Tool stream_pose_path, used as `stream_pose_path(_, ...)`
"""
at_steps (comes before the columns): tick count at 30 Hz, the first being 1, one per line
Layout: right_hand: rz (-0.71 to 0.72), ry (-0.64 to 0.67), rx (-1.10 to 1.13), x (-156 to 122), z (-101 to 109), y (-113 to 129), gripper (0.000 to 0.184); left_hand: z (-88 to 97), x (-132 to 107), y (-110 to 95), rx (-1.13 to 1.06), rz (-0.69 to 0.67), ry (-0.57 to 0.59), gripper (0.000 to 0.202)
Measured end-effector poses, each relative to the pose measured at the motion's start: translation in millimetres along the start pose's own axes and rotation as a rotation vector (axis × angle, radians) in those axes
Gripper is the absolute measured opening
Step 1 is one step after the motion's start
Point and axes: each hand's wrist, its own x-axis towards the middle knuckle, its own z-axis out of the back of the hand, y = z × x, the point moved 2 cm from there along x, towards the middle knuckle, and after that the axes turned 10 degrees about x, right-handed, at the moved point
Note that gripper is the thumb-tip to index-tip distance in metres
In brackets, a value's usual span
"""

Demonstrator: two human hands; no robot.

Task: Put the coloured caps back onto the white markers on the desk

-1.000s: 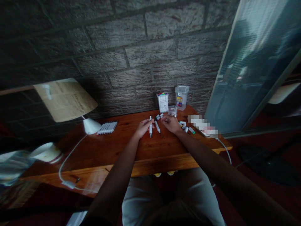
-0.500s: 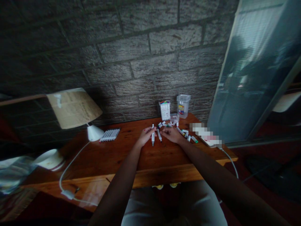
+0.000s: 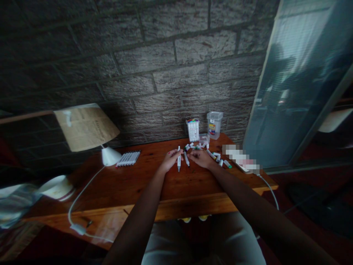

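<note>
Pinched between the thumb and fingers of my left hand (image 3: 170, 161) is a white marker (image 3: 179, 160), held nearly upright in the picture with its grey end toward me. My right hand (image 3: 203, 158) is just right of it, its fingers curled together low over the table; anything between them is too small to make out. Between the two hands is another marker (image 3: 186, 159), its dark end toward me, close to my right fingertips. Around and beyond my right hand are scattered several short white pieces like caps (image 3: 227, 164), some with green or yellow ends.
A row of markers (image 3: 128, 158) lies beside the lamp (image 3: 110, 156). At the back stand a case packed with markers (image 3: 193, 131), a clear container (image 3: 214, 126) and a clear lid (image 3: 204, 138). A white bowl (image 3: 58, 187) sits at left; a corded, blurred-out object (image 3: 244, 163) lies at right.
The view has shifted very slightly. Both hands stay nearly where they were, and the left still grips the marker.
</note>
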Motion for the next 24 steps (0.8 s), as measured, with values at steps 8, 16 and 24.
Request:
stream_pose_path(8,0.006,-0.147,-0.018,3.3,4.9,-1.3,0.018,-0.9,2.0,1.0,-0.027,0.01,-0.002,0.058)
stream_pose_path(16,-0.238,-0.31,-0.153,3.1,10.6,-9.0,0.011,-0.4,1.0,0.2,-0.02,0.008,0.002,0.057)
stream_pose_path(24,-0.237,-0.296,-0.159,2.7,8.8,-14.9,0.02,-0.8,2.0,0.6,-0.022,0.006,0.001,0.054)
